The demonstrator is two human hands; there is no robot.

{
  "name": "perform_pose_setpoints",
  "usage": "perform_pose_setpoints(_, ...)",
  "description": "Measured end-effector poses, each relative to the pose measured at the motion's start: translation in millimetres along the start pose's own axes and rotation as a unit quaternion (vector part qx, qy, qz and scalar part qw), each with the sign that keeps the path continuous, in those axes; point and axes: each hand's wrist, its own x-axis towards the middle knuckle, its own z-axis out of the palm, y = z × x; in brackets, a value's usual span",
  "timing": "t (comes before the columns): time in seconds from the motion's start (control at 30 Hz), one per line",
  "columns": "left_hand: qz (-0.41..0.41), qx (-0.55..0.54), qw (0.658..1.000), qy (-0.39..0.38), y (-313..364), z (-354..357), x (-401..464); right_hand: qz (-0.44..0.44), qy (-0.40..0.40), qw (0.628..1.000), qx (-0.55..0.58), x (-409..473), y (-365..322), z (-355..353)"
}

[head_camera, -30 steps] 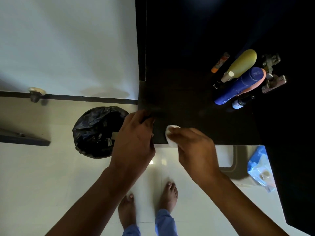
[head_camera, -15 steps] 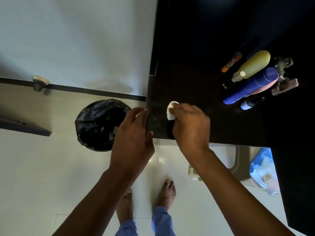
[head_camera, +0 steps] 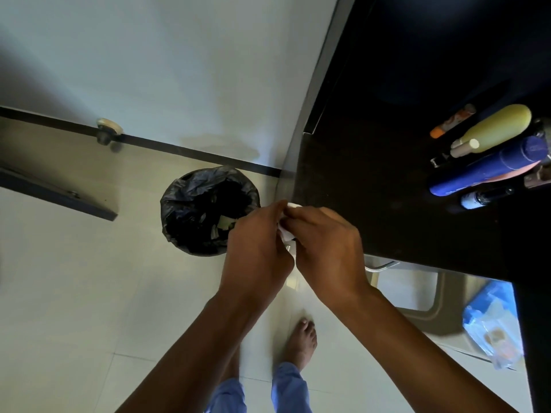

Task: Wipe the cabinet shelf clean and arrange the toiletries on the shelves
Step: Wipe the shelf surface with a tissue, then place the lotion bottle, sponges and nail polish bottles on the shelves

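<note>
The dark cabinet shelf [head_camera: 372, 204] fills the upper right. At its front left corner my left hand [head_camera: 256, 251] and my right hand [head_camera: 325, 248] meet, both closed on a small white wipe [head_camera: 284, 232] that shows only between the fingers. At the far right of the shelf lie the toiletries: a yellow-green bottle [head_camera: 495, 129] with a white cap, a long blue tube [head_camera: 489, 169], an orange-capped stick [head_camera: 450, 122] and a small dark bottle [head_camera: 486, 198].
A bin lined with a black bag [head_camera: 205, 210] stands on the pale tiled floor just left of my hands. A metal hinge [head_camera: 536, 181] sits behind the toiletries. Below the shelf are a stool [head_camera: 423, 293] and a blue plastic packet [head_camera: 492, 326]. My bare feet are underneath.
My right hand has drawn the wipe off the shelf surface to the front left corner. My left hand has left the shelf edge and joined it on the wipe.
</note>
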Motion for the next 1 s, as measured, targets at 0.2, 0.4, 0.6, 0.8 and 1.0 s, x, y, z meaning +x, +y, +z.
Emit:
perform_pose_setpoints(0.2, 0.002, -0.026, 1.0, -0.003, -7, -2, -8, 0.005, -0.015, 1.0, -0.014, -4, -8, -6)
perform_pose_setpoints(0.4, -0.043, -0.059, 0.996, 0.045, -35, -29, -8, 0.063, 0.0, 0.996, 0.059, 23, -40, 6)
perform_pose_setpoints(0.6, -0.129, 0.016, 0.986, 0.103, -84, -64, -21, 0.104, -0.043, 0.988, 0.109, 66, -73, 61)
perform_pose_setpoints(0.8, -0.111, 0.032, 0.987, 0.112, -103, -75, -32, 0.164, -0.094, 0.976, 0.111, 93, -68, 124)
perform_pose_setpoints(1.0, -0.084, 0.031, 0.993, 0.082, -99, -71, -29, 0.173, -0.039, 0.974, 0.138, 96, -66, 84)
